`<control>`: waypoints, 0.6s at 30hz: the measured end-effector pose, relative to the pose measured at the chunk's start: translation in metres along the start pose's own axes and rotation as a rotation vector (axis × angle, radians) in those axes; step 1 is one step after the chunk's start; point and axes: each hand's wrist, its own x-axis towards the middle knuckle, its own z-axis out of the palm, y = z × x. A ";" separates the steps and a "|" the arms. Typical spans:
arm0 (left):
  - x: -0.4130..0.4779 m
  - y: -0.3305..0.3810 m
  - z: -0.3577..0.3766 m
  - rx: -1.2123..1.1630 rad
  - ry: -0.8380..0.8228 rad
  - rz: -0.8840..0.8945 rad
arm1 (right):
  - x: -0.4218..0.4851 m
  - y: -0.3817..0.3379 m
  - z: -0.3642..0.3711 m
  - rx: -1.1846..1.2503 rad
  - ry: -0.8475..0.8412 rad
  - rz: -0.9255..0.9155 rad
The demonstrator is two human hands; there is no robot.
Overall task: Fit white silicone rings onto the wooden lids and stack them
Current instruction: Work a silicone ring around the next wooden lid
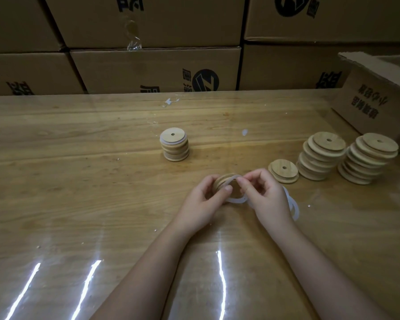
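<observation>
Wooden lid (221, 180) stands on edge in the left hand (203, 199), grip curled round it, low over the surface (79, 181). Right hand (267, 195) pinches the white silicone ring (234, 200) against its near rim, looks ready to stretch on.

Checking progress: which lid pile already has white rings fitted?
The lone stack left of the others: white rings show between its lids; the three right-hand piles look bare.
</observation>
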 end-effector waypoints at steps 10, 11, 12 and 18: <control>-0.001 -0.001 0.000 0.120 0.007 0.044 | -0.002 -0.005 0.000 -0.019 0.003 -0.072; -0.001 0.000 0.000 0.124 0.007 0.047 | -0.001 -0.005 0.000 -0.034 0.010 -0.087; -0.001 0.000 0.000 0.134 0.007 0.051 | -0.001 -0.005 -0.001 -0.060 0.021 -0.103; -0.001 -0.002 0.000 0.287 0.042 0.160 | 0.001 -0.006 -0.003 -0.129 0.039 -0.120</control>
